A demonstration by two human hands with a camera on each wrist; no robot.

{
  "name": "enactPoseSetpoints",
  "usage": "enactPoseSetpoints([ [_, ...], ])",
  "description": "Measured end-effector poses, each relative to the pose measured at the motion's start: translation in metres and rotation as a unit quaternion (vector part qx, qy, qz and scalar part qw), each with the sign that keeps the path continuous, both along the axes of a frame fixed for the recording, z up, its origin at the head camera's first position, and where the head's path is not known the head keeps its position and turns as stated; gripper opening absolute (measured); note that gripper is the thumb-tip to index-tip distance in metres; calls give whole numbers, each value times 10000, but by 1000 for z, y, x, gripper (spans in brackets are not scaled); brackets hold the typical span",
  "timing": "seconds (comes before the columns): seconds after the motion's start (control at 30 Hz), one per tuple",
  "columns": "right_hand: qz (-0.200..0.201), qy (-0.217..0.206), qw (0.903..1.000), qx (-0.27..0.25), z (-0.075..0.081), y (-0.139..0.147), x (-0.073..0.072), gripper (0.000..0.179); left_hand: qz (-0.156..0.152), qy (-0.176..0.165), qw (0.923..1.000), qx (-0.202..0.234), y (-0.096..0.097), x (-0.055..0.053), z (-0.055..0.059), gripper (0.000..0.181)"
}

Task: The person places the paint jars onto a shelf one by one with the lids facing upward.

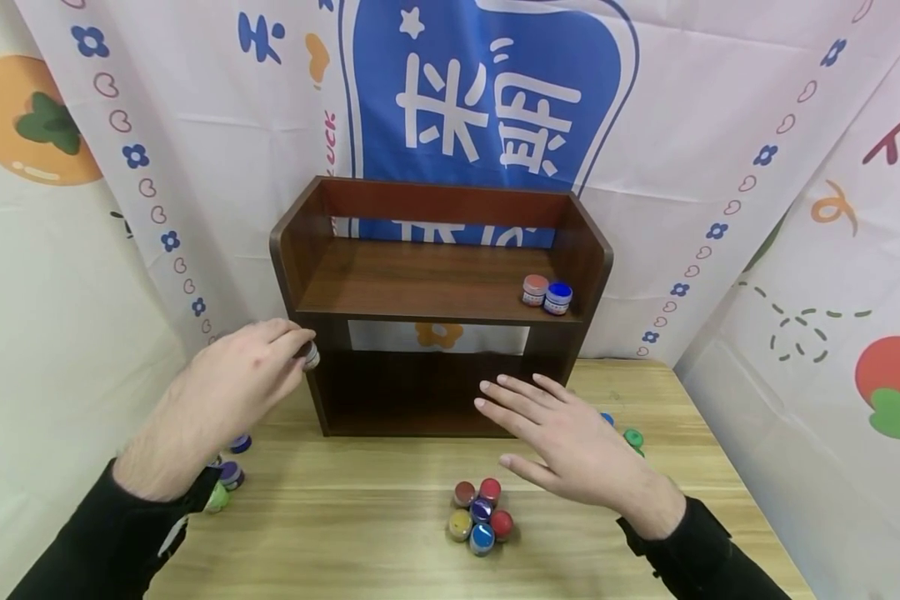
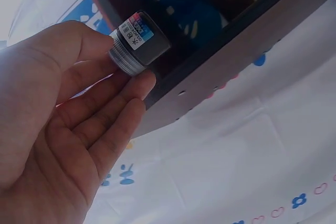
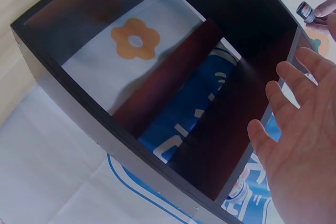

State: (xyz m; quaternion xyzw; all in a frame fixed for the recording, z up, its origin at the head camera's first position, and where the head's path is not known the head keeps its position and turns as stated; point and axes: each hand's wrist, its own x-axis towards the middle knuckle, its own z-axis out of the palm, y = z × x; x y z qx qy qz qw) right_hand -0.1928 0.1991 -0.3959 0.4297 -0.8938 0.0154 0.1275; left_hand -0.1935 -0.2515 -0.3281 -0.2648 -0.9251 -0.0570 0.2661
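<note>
My left hand (image 1: 243, 367) pinches a small dark gouache paint jar (image 2: 137, 43) between thumb and fingertips, beside the left side of a dark brown two-tier wooden shelf (image 1: 427, 317). The jar has a clear ribbed lid and a printed label. My right hand (image 1: 562, 437) hovers with its fingers spread and holds nothing, in front of the lower right part of the shelf. On the upper tier, near the right wall, stand a reddish-pink paint jar (image 1: 535, 290) and a blue paint jar (image 1: 558, 297) side by side.
Several jars cluster on the wooden table (image 1: 345, 533) in front, among them a yellow jar (image 1: 460, 525). More lie to the left, such as a purple jar (image 1: 231, 475), partly behind my left arm. A green jar (image 1: 633, 437) is at the right. Printed cloth (image 1: 225, 167) hangs behind.
</note>
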Motion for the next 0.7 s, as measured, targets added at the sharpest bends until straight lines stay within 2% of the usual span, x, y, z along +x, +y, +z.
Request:
enactPoseSetpoints([
  [0.13,-46,47,10000,5,5,1,0,76,-26,47,10000,-17,4,-2,13,35],
  [0.23,-78,107,9999,5,7,2,0,76,11,-41,10000,-65,6,-4,24,36],
  [0.37,-111,84,9999,-18,8,2,-1,77,-26,-21,9999,-131,9,-11,36,39],
  [0.5,-102,19,9999,-35,9,2,-1,76,-81,94,9998,-163,11,-19,46,40],
  [0.7,-77,55,10000,-19,7,1,-1,73,-192,59,9994,-295,17,-30,56,41],
])
